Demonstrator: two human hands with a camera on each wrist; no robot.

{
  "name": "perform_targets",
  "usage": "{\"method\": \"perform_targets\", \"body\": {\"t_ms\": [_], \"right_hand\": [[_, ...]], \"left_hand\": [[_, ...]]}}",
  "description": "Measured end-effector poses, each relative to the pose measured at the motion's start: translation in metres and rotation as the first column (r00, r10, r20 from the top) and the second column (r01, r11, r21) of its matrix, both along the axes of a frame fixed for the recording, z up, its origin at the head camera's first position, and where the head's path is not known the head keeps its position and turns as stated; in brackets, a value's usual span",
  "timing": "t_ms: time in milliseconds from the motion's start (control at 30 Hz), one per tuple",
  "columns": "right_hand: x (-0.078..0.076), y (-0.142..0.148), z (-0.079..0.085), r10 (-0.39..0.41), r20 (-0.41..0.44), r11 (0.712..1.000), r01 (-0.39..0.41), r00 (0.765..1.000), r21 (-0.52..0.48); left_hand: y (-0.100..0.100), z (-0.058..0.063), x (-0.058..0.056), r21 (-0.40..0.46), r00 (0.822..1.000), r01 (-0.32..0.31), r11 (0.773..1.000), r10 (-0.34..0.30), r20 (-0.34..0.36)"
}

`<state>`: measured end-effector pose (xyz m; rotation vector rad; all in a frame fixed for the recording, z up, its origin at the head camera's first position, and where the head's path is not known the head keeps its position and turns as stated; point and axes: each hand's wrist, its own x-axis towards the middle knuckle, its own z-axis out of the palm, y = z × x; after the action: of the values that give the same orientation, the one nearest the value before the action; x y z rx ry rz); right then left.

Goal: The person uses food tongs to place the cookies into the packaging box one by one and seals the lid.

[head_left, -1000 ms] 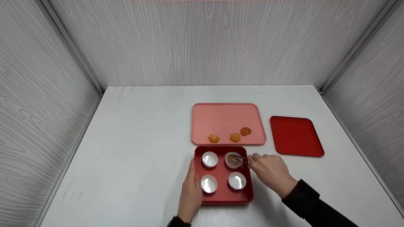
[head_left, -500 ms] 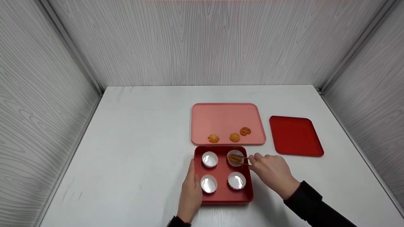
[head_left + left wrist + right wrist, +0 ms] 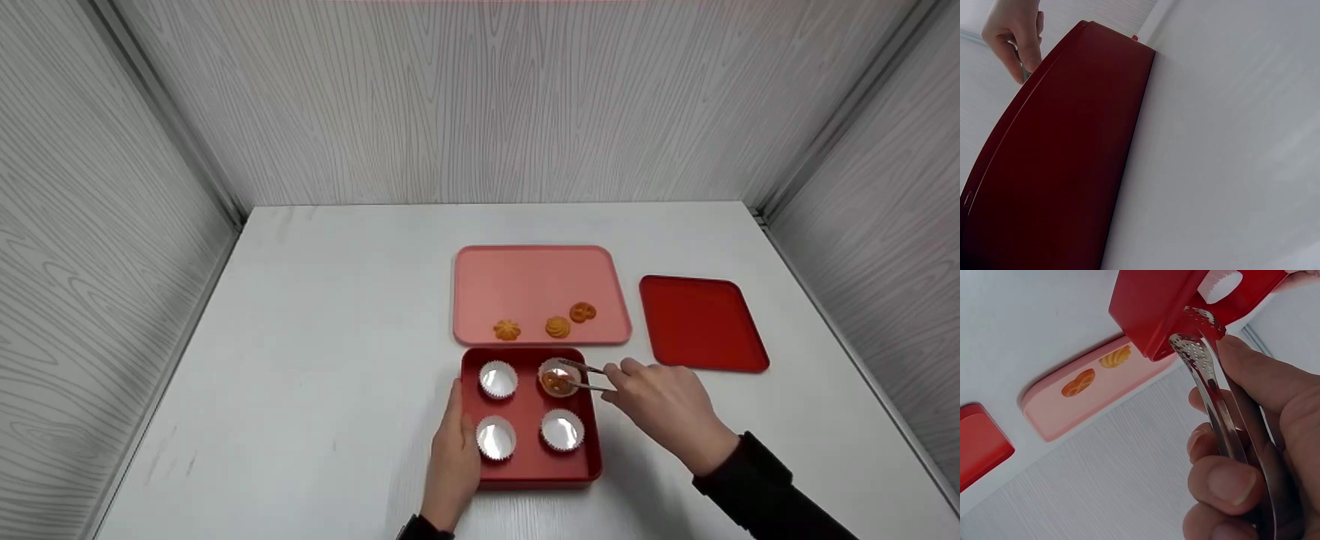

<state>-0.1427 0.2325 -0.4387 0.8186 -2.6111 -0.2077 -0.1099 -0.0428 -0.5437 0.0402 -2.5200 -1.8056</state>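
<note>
White tabletop (image 3: 337, 337) spreading between grey wood-grain walls (image 3: 450, 97) | right hand (image 3: 660, 405): fingers gripping silver metal tongs (image 3: 1199, 360) at golden-brown cookie (image 3: 555, 383) resting in white fluted cup (image 3: 553, 364) inside red rectangular box (image 3: 529, 450) | left hand (image 3: 454, 454): straight fingers touching box

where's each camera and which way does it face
Head: worn on the head, facing forward and down at the red box, pink tray and red tray; left hand, right hand and dark sleeves show.
Left wrist: worn there, facing the red box's side; the right hand shows beyond, the left doesn't.
Right wrist: worn there, facing tongs in the right hand's fingers, box and trays beyond; probably left hand at top right.
Head and right wrist share tongs, box and both trays.
</note>
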Motion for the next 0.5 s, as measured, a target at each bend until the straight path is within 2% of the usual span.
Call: {"method": "perform_targets", "body": {"t_ms": [333,500], "right_hand": [[-0.010,0.014,0.008,-0.029,-0.042,0.992,0.023,0.999,-0.128],[-0.021,0.024,0.003,-0.117,0.020,0.973,0.118,0.993,-0.198]], "left_hand": [[0.000,0.000,0.000,-0.002,1.000,0.001,1.000,-0.001,-0.006],[0.000,0.000,0.000,-0.006,1.000,0.000,1.000,0.000,-0.004]]}}
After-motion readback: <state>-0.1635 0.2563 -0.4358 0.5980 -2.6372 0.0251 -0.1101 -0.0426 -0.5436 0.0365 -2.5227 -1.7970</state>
